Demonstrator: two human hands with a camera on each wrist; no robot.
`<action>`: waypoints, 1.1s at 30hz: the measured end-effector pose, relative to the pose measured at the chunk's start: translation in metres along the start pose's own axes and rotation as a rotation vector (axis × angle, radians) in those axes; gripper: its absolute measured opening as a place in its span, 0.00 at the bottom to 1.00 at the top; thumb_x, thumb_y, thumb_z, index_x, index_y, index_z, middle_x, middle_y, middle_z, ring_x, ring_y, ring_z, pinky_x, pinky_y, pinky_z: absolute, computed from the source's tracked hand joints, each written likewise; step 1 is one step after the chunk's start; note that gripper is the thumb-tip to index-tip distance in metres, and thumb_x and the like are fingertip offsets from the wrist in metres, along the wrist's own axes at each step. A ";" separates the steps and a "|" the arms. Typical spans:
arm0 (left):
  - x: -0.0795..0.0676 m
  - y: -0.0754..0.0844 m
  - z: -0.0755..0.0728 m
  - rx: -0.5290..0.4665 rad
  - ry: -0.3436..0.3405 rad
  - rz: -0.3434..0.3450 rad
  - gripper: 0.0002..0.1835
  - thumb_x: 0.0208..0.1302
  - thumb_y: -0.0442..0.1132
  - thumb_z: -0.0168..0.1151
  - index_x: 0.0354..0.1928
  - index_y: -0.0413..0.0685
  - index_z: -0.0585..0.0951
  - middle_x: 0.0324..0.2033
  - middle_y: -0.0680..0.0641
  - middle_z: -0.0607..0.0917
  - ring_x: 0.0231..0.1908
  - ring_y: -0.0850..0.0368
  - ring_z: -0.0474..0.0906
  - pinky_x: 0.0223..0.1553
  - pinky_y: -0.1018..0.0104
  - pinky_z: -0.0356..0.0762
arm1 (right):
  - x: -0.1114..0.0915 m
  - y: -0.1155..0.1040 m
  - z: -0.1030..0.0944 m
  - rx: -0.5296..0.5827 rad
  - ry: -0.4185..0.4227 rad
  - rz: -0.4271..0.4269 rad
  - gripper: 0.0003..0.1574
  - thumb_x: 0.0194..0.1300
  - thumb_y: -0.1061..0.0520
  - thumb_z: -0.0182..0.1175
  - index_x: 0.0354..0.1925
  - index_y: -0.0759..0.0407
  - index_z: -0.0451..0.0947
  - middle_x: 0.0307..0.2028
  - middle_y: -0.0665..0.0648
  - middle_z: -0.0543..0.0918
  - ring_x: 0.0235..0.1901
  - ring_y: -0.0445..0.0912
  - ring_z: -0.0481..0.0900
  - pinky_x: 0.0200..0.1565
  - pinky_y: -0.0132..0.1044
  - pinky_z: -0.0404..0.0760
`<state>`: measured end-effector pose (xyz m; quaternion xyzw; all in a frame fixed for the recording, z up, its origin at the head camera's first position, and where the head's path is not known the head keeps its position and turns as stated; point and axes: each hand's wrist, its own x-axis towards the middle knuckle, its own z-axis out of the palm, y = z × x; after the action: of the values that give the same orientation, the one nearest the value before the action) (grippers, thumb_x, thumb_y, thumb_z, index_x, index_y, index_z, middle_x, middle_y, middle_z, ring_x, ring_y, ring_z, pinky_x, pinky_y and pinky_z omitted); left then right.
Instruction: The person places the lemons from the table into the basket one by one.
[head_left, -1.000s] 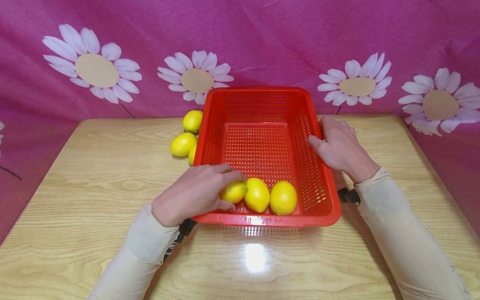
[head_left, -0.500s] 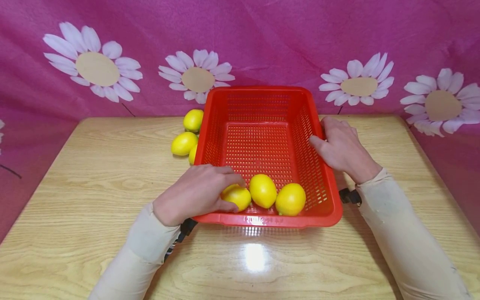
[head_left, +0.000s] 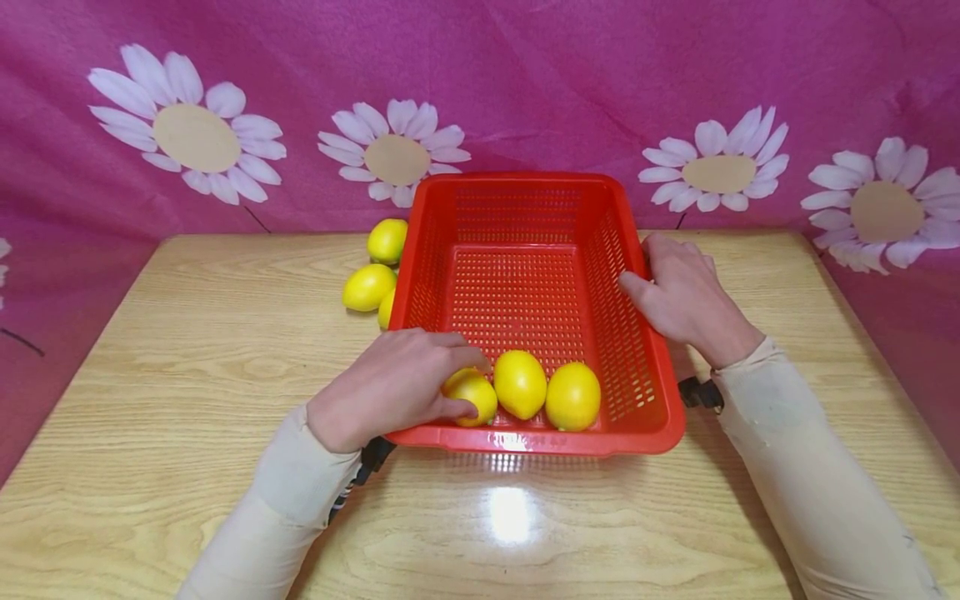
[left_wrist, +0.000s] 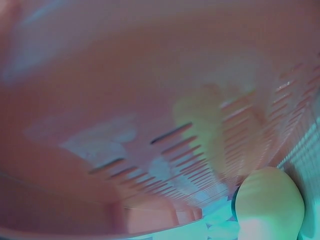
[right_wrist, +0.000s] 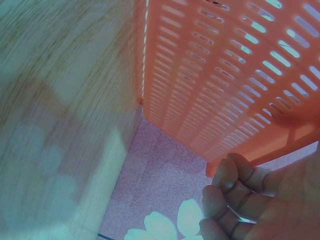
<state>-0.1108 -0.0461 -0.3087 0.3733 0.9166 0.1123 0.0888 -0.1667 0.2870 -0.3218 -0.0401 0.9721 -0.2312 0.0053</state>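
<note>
A red plastic basket (head_left: 517, 283) with perforated walls stands on the table. My right hand (head_left: 678, 296) grips its right rim, thumb over the top; in the right wrist view the curled fingers (right_wrist: 225, 180) show outside, below the rim. My left hand (head_left: 397, 379) reaches over the left front corner. Its thumb and fingers curve loosely about a yellow lemon (head_left: 474, 397) low in the basket, the thumb overlapping it. Another lemon (head_left: 520, 385) and a third lemon (head_left: 573, 397) lie beside it along the front wall. Whether the left fingers press on theirs is hidden.
Outside the basket's left wall sit an upper lemon (head_left: 387, 242), a middle lemon (head_left: 368, 288) and one partly hidden lemon (head_left: 386, 309). The left wrist view shows a lemon (left_wrist: 270, 205) by the outer wall. A pink flowered cloth (head_left: 540, 75) backs the wooden table (head_left: 210, 358).
The lemon at my left hand has dropped a little lower. The other two lemons in the basket have rolled right, then slightly back left. Both hands and the basket have stayed almost still.
</note>
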 end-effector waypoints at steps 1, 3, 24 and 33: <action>0.000 0.000 0.000 0.000 0.002 0.001 0.25 0.56 0.53 0.79 0.55 0.58 0.87 0.47 0.55 0.90 0.38 0.59 0.81 0.43 0.64 0.80 | 0.000 0.000 0.000 0.000 0.001 0.001 0.27 0.73 0.47 0.50 0.59 0.65 0.71 0.43 0.66 0.82 0.45 0.58 0.75 0.40 0.47 0.74; 0.000 0.000 0.000 0.002 0.007 0.005 0.25 0.56 0.53 0.79 0.56 0.57 0.87 0.48 0.55 0.90 0.40 0.59 0.82 0.45 0.63 0.81 | 0.000 0.000 0.000 -0.001 -0.001 0.002 0.27 0.73 0.47 0.50 0.59 0.65 0.71 0.43 0.66 0.82 0.45 0.58 0.75 0.40 0.46 0.74; -0.002 -0.005 -0.004 -0.052 0.094 0.100 0.22 0.64 0.52 0.73 0.55 0.50 0.86 0.45 0.52 0.89 0.40 0.60 0.83 0.49 0.65 0.87 | 0.001 0.001 0.000 -0.001 -0.010 0.001 0.27 0.73 0.47 0.51 0.60 0.65 0.70 0.43 0.66 0.83 0.44 0.57 0.77 0.37 0.44 0.78; -0.004 -0.006 -0.006 -0.049 0.114 0.107 0.22 0.64 0.52 0.73 0.55 0.49 0.87 0.46 0.51 0.90 0.41 0.59 0.85 0.50 0.65 0.87 | 0.000 0.000 0.000 -0.006 -0.001 -0.003 0.27 0.73 0.47 0.50 0.59 0.65 0.71 0.43 0.66 0.83 0.44 0.57 0.77 0.38 0.44 0.77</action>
<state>-0.1134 -0.0536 -0.3046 0.4123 0.8960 0.1601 0.0395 -0.1670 0.2873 -0.3220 -0.0415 0.9727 -0.2284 0.0053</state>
